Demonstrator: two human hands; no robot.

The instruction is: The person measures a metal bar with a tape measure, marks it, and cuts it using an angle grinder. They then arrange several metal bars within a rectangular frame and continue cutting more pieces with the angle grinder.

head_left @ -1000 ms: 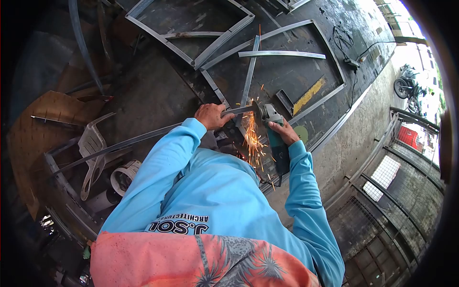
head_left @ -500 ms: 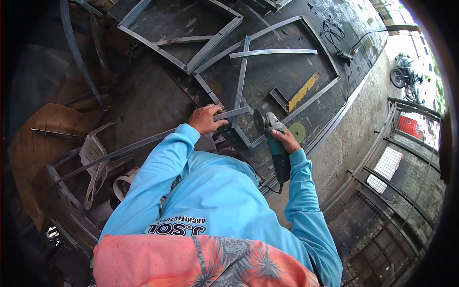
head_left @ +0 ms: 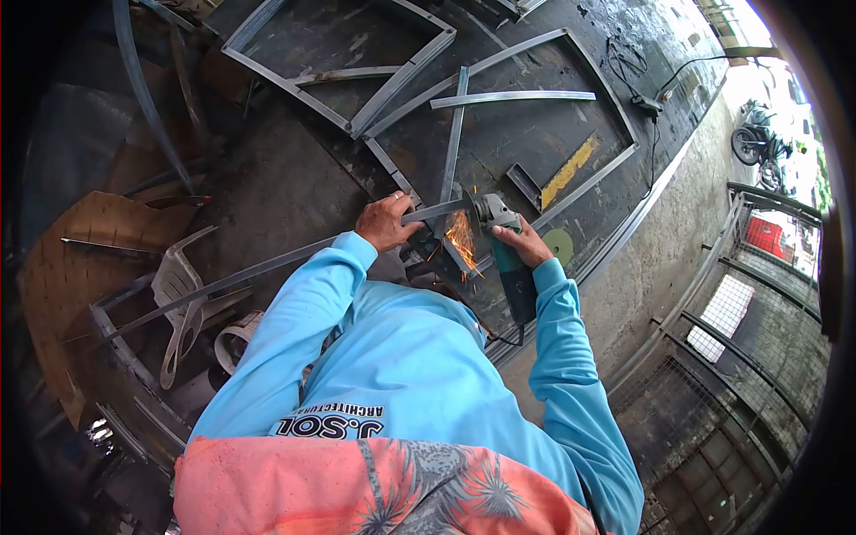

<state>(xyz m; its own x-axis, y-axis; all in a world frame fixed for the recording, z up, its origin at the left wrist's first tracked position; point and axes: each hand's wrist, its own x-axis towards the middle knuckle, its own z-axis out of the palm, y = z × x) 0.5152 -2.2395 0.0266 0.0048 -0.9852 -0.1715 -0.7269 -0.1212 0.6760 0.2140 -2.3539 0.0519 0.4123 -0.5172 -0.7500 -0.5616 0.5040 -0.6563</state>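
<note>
Near the centre, one bar [head_left: 432, 212] runs from eight o'clock to one grinder [head_left: 513, 278], its end at the spinning disc, sparks [head_left: 461, 239] spraying toward six. One left hand [head_left: 385, 222] closes over the bar; one right hand [head_left: 528, 243] grips the grinder. One green disc [head_left: 558, 243] lies just beside, toward four. Two frames [head_left: 588, 192] [head_left: 299, 92] lie at one and ten; two strips [head_left: 456, 143] [head_left: 513, 98] cross at twelve.

Your sleeves [head_left: 566, 343] are light blue. The grinder [head_left: 514, 283] looks teal and black, though shadow blurs it.
</note>
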